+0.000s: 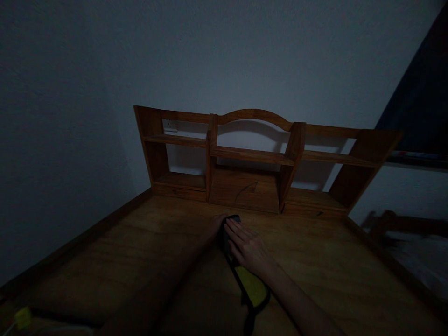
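A cleaning cloth (252,288), yellow on one side and grey on the other with a black border, lies bunched on the wooden desk top (315,261). My right hand (249,245) rests over its grey part, fingers fairly straight and close together, gripping the cloth against my other hand. At the cloth's far left edge is my left hand (217,226), closed on it; its fingers are partly hidden and dim. The yellow end trails toward me under my right wrist, with a black corner hanging nearest.
A wooden shelf unit (252,154) with several compartments stands along the desk's back edge, against a pale wall (210,56). A small yellow object (23,317) is at the lower left. Beyond the right edge is a dark wooden piece of furniture (413,224). The light is low.
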`<state>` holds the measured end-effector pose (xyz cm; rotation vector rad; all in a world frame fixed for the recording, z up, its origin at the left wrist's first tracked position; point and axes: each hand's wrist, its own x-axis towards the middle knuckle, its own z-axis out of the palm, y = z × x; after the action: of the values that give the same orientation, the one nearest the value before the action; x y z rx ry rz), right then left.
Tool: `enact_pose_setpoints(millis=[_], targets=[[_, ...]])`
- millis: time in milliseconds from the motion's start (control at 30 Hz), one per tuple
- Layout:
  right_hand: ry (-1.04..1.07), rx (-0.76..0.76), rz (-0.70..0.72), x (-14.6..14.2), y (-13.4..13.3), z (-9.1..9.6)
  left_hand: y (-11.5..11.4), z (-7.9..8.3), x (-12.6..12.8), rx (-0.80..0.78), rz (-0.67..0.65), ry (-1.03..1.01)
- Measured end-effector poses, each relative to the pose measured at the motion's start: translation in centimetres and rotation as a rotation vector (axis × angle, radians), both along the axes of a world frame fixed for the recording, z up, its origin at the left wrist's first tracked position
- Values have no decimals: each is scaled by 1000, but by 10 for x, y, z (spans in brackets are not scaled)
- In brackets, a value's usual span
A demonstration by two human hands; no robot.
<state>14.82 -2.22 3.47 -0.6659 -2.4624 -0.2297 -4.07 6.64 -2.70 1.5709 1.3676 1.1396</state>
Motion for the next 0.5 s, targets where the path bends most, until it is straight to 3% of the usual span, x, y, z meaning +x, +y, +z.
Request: enact_pose_setpoints(millis=[167,367,500], targets=[[5,-13,73,2,-1,-2,4,-1,4,-54,41,-30],[25,-14,-32,0,2,-3,6,5,3,-56,21,-37],[14,-4,-5,2,4,-5,2,9,4,-100,24,-50]])
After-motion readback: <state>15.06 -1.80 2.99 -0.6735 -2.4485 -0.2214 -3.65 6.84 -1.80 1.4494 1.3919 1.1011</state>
